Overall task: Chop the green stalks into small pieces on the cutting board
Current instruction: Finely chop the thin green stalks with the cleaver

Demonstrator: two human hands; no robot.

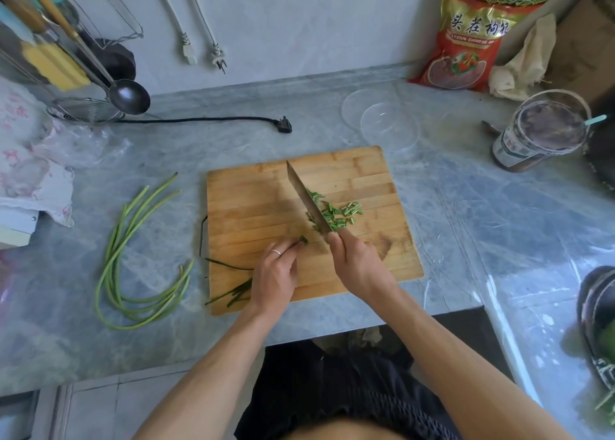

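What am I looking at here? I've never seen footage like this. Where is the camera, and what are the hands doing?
There is one picture, from a camera worn on a person's head, looking down at their own bare hands. No machine is involved. The right hand grips a knife over a wooden cutting board on a marble counter. The left hand pinches a bundle of green stalks near their cut ends. Chopped pieces lie beside the blade. More whole stalks wait on the counter, left of the board.

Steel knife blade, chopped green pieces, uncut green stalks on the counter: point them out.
steel knife blade (304, 200), head view, mid-blade.
chopped green pieces (346, 210), head view, pile's middle.
uncut green stalks (114, 256), head view, bundle's left side.
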